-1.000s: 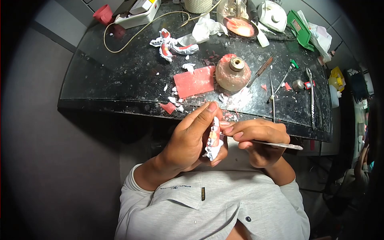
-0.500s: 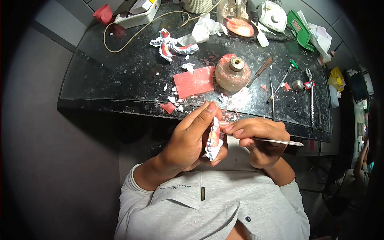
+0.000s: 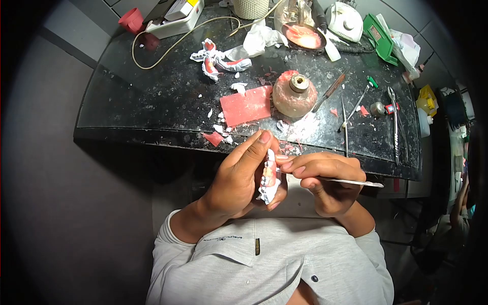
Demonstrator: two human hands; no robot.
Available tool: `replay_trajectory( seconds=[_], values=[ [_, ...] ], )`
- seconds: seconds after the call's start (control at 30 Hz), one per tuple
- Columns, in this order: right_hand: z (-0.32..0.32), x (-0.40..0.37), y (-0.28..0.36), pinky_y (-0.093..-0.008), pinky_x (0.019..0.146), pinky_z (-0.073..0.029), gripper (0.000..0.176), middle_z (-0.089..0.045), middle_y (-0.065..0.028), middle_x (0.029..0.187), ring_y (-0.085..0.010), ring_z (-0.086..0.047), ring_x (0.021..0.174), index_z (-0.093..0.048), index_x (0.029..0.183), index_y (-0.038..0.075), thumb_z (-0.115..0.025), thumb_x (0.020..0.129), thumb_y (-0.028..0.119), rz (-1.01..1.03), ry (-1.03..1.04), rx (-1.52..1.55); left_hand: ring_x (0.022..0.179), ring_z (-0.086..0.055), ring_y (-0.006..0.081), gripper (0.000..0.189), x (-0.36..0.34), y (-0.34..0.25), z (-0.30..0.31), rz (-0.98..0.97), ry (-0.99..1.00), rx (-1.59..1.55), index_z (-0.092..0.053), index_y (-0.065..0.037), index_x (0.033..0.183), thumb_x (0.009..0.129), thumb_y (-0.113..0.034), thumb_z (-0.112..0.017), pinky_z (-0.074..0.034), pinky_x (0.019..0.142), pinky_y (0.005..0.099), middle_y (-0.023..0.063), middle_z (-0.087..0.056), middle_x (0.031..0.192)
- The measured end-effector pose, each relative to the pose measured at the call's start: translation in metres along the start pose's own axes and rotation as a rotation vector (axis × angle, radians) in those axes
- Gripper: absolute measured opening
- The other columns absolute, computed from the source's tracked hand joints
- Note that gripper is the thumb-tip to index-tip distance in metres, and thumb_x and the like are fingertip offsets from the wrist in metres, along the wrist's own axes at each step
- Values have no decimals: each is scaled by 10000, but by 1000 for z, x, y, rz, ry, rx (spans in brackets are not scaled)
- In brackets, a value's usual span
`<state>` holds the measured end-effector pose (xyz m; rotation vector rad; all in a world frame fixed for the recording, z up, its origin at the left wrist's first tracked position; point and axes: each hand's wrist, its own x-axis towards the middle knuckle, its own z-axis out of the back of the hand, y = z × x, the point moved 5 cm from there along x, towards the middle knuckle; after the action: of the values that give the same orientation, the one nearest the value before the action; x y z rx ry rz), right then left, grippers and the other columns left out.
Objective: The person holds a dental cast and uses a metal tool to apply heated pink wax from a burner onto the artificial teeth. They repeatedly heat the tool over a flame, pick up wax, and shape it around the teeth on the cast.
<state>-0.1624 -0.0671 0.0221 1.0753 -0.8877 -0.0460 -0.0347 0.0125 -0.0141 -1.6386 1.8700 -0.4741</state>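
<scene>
My left hand (image 3: pixel 241 175) is wrapped round a small white dental model (image 3: pixel 269 190) with pink wax and teeth along it, held upright in front of my chest just off the bench edge. From the right, my right hand (image 3: pixel 330 178) grips a thin metal tool (image 3: pixel 356 182) whose handle end sticks out past the palm. My right fingertips are at the model's right side; the tool's working tip is too small to make out. Above the hands a pink wax sheet (image 3: pixel 246 105) lies beside a round glass burner (image 3: pixel 295 95) on the black bench (image 3: pixel 132 109).
More white models (image 3: pixel 211 60) lie further back. A knife (image 3: pixel 331 91), metal instruments (image 3: pixel 395 124) and a small metal pot (image 3: pixel 377 108) are at the right. A dish of pink wax (image 3: pixel 304 36), a green box (image 3: pixel 380 39) and a white tray (image 3: pixel 173 25) stand behind.
Both hands, with the model and the tool, have shifted very slightly left. The grips look the same.
</scene>
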Motion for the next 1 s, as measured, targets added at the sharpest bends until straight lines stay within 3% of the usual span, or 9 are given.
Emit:
replay_trajectory(
  seconds=[0.4, 0.53, 0.6, 0.63, 0.7, 0.8, 0.87, 0.9, 1.0],
  values=[
    [-1, -2, -1, -382, 822, -591, 116, -734, -206, 916, -308, -740, 885, -700, 945, -86, -721, 847, -28, -40, -8, 102, 432, -531, 184, 377, 2, 0, 5, -11, -60, 53, -463, -80, 1042, 1089, -418, -303, -370, 366, 277, 106, -544, 654],
    [7, -3, -8, -483, 854, -587, 192, -715, -248, 898, -350, -726, 900, -663, 965, -103, -709, 900, 72, -19, -138, 261, 434, -508, 160, 388, 3, -3, 6, -67, -41, 83, -464, -68, 1046, 1086, -423, -311, -352, 392, 260, 84, -523, 604],
    [17, -4, -7, -554, 871, -575, 268, -698, -257, 859, -355, -720, 898, -607, 967, -100, -686, 937, 154, 128, -232, 294, 435, -494, 148, 388, 4, -4, 5, -88, -17, 125, -463, -62, 1055, 1087, -417, -312, -343, 402, 252, 73, -513, 591],
    [20, -8, -9, -580, 828, -587, 330, -681, -265, 819, -364, -725, 835, -515, 986, -89, -625, 980, 222, 116, -233, 258, 418, -456, 133, 378, 4, -5, 5, -88, -14, 161, -450, -62, 1082, 1093, -401, -285, -332, 405, 243, 70, -488, 556],
    [24, -12, -7, -564, 801, -599, 335, -678, -274, 816, -362, -727, 804, -484, 999, -85, -599, 995, 230, 116, -237, 282, 401, -418, 117, 369, 5, -5, 6, -88, -12, 196, -437, -62, 1108, 1098, -385, -259, -322, 407, 234, 68, -463, 521],
    [23, -13, -2, -507, 716, -629, 332, -668, -293, 795, -367, -733, 750, -416, 1028, -70, -538, 1023, 239, 122, -225, 310, 434, -427, 104, 316, 4, -7, 3, -100, 47, 135, -461, -50, 1117, 1098, -334, -321, -316, 411, 236, 45, -471, 560],
    [21, -13, 1, -480, 707, -634, 326, -661, -296, 785, -393, -731, 837, -419, 1022, -82, -541, 1018, 220, 6, -150, 242, 433, -417, 99, 280, 4, -8, 2, -90, 24, 119, -462, -59, 1127, 1100, -300, -324, -310, 412, 233, 39, -470, 569],
    [15, -9, 3, -525, 733, -620, 326, -674, -337, 814, -393, -734, 820, -406, 993, -37, -521, 1023, 266, 14, -148, 152, 433, -417, 99, 280, 4, -8, 3, -93, 23, 117, -462, -59, 1127, 1100, -300, -324, -310, 412, 233, 39, -470, 569],
    [7, -7, 2, -571, 858, -571, 277, -691, -321, 903, -385, -726, 909, -470, 1050, -58, -533, 1026, 211, 60, -58, -57, 435, -416, 95, 266, 3, -8, 5, -81, 21, 93, -465, -71, 1133, 1099, -300, -334, -298, 402, 233, 25, -465, 588]
  ],
)
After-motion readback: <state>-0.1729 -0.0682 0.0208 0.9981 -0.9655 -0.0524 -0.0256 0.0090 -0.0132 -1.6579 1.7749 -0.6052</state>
